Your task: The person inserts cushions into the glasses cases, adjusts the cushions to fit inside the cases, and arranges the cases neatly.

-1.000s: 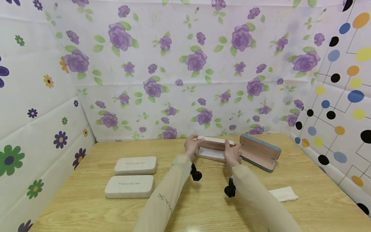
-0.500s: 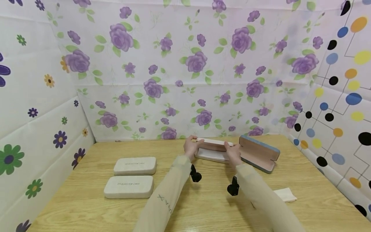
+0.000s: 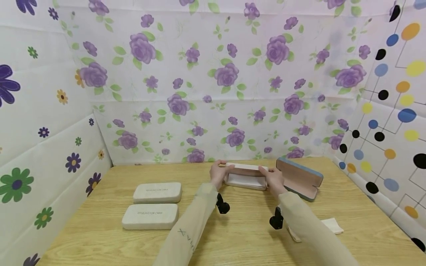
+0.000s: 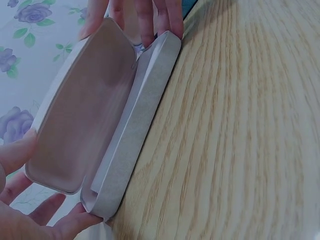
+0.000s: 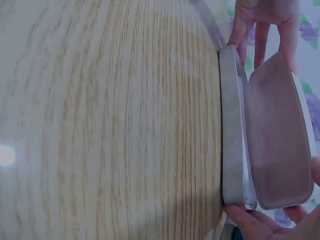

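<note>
A pale glasses case stands on the table near the back, its lid raised partway and its pinkish lining showing. Something flat and white lies in its base. At the case's left end my left hand grips it, thumb on the lid and other fingers around the end. My right hand holds the opposite end, its thumb also on the lid edge. In the right wrist view the base's front wall rests on the wood. Immediately right of my right hand lies a wide-open blue glasses case.
Two closed whitish glasses cases, a rear one and a front one, lie on the left of the table. A white cloth sits partly under my right forearm. Patterned sheets enclose the back and sides.
My right hand has shifted rightward to the case's right end, baring more of the base. My left hand keeps its hold. The head view has tilted slightly.
</note>
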Demonstrator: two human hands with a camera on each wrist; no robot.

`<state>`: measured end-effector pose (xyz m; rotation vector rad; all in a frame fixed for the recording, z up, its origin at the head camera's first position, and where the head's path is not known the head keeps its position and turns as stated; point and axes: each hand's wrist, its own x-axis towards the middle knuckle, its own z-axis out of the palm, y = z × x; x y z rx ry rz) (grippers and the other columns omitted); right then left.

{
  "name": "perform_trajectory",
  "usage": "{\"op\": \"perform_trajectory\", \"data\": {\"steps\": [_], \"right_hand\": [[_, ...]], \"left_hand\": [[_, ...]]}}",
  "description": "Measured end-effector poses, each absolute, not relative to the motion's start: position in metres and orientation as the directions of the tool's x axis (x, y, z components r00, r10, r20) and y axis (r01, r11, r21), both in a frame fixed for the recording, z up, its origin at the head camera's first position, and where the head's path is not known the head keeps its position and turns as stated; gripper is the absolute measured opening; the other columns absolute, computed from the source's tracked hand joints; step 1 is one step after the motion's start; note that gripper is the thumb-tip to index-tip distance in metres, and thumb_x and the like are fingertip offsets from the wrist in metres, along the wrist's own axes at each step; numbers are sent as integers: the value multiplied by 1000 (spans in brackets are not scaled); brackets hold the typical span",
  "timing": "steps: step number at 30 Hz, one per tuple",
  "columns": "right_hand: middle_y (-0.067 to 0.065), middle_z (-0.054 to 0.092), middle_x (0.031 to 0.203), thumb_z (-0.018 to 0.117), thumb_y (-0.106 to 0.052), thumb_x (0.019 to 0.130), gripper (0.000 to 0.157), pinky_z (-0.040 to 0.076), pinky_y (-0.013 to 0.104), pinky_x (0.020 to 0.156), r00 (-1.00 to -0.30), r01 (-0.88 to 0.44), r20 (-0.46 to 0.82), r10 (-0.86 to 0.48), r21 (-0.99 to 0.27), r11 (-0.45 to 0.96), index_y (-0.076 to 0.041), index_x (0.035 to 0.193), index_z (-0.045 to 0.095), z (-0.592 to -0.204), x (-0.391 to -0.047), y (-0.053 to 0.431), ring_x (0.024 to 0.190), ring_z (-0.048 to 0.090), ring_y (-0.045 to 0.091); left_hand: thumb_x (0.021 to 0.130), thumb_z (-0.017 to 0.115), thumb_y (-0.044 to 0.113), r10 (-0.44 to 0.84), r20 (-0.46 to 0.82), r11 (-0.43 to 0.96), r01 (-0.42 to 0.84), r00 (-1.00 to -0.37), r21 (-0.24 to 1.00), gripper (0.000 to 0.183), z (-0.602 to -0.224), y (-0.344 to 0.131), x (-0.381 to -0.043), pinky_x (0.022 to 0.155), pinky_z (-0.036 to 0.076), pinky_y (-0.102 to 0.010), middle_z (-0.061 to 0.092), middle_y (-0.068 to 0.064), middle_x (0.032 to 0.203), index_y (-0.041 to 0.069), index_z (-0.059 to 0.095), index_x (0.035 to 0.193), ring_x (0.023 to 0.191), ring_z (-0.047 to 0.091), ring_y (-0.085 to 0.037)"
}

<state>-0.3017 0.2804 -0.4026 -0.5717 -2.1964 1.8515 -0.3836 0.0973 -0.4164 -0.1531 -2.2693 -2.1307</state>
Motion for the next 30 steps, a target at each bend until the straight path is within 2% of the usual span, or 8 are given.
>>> {"op": "perform_trajectory", "data": {"steps": [2,4,7,9,17,20,25,30], "right_hand": [[15,38,103,61,-34,87,50,36,38,53,-906,155,-101,410,-983,99,3,115,42,-403,-302,283,60,33,18],[10,40,86,63,-31,86,45,32,36,49,-910,151,-117,398,-987,54,1,111,43,-404,-302,285,51,27,15],[3,35,66,65,-29,85,41,27,33,46,-912,148,-132,389,-989,13,-1,106,44,-406,-303,287,44,21,12],[0,31,59,66,-28,84,40,27,33,46,-913,148,-136,386,-989,3,-2,105,45,-407,-304,287,43,21,12],[3,38,66,67,-34,82,44,34,34,48,-911,166,-118,394,-982,90,-2,106,48,-411,-306,291,49,30,16],[3,38,65,69,-33,81,44,35,33,48,-913,166,-121,389,-982,86,-3,106,49,-414,-308,293,51,32,16],[6,41,66,70,-30,81,43,38,34,49,-917,154,-118,381,-986,66,-1,105,48,-415,-309,295,52,35,17],[6,40,66,69,-31,81,43,40,34,50,-925,148,-112,362,-986,73,-1,102,46,-415,-311,296,55,37,17]], "left_hand": [[73,77,17,60,87,59,91,-994,994,37,-417,96,-384,72,47,-42,55,-7,93,2,62,103,71,55,-26],[73,77,16,67,84,59,88,-994,994,37,-417,95,-384,73,46,-44,55,-7,94,1,61,103,74,55,-27],[74,77,16,69,86,59,90,-994,994,38,-417,94,-382,73,46,-45,55,-7,95,0,61,104,76,54,-27],[74,76,16,68,94,67,98,-993,993,37,-417,93,-381,74,46,-45,55,-7,94,0,61,104,79,53,-23],[74,76,15,79,100,67,105,-992,992,37,-418,91,-380,64,46,-43,56,-8,93,-1,61,105,81,52,-24],[74,77,15,85,84,64,89,-993,994,37,-419,89,-380,58,45,-41,55,-9,94,0,60,103,79,52,-24],[73,78,16,91,82,66,88,-992,994,36,-420,88,-381,58,45,-38,55,-9,95,1,60,100,77,50,-22],[73,77,15,114,67,43,73,-991,996,39,-420,85,-380,53,42,-35,54,-10,95,-2,59,103,70,49,-22]]}}
